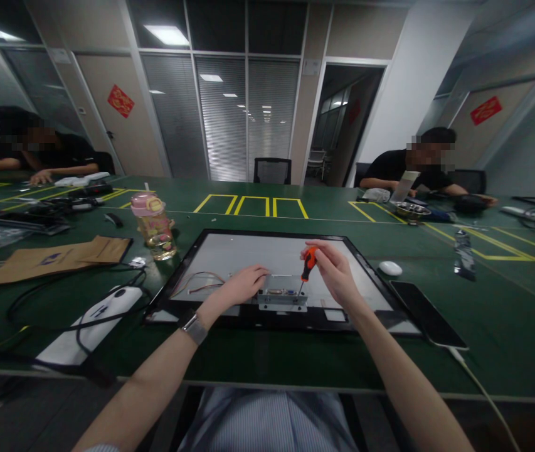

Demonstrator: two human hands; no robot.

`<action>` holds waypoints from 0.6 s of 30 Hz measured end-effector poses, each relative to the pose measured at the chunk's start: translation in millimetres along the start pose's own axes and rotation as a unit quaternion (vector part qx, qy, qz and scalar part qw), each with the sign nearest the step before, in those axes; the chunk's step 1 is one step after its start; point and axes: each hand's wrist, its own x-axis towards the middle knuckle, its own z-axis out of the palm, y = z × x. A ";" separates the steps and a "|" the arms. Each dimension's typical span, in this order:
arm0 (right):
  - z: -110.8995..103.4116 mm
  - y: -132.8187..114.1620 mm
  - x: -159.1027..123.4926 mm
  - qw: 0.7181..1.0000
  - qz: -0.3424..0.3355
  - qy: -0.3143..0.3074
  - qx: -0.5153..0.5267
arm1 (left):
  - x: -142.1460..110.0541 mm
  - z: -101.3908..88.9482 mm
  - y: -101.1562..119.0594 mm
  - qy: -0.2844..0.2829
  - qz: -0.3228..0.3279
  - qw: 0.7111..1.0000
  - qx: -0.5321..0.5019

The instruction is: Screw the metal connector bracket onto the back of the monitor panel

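A screwdriver (309, 263) with an orange and black handle is gripped near its top by my right hand (335, 271). Its shaft slants down to the right end of a metal bracket (282, 302), which has connector ports along it. My left hand (244, 284) lies at the bracket's left end, fingers stretched forward and thumb side partly hidden. Beneath both is a flat display panel (222, 251), grey-white with a black frame. Thin cables (201, 285) lie on the panel to the left of my left hand.
Left of the panel stand a pink-lidded bottle (154, 229), a brown paper bag (60, 258) and a white power strip (91, 326) with black cables. On the right lie a phone (427, 314) on a cord and a white earphone case (390, 269). Other people sit across the green table (248, 361).
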 end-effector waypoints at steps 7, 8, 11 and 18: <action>0.2 -2.0 -0.1 0.997 -0.034 0.006 -0.064 | 0.9 2.9 -3.6 0.000 -0.003 1.000 0.002; -0.3 -1.0 -0.2 0.997 -0.030 0.006 -0.068 | 1.1 3.3 -4.1 0.000 -0.002 1.000 0.002; -1.4 2.1 -0.4 0.999 -0.011 0.002 -0.044 | 1.4 3.7 -4.2 0.003 0.003 1.000 0.003; 0.4 -3.2 0.8 0.996 -0.053 0.008 -0.072 | 0.6 0.0 0.2 -0.003 -0.005 1.000 0.002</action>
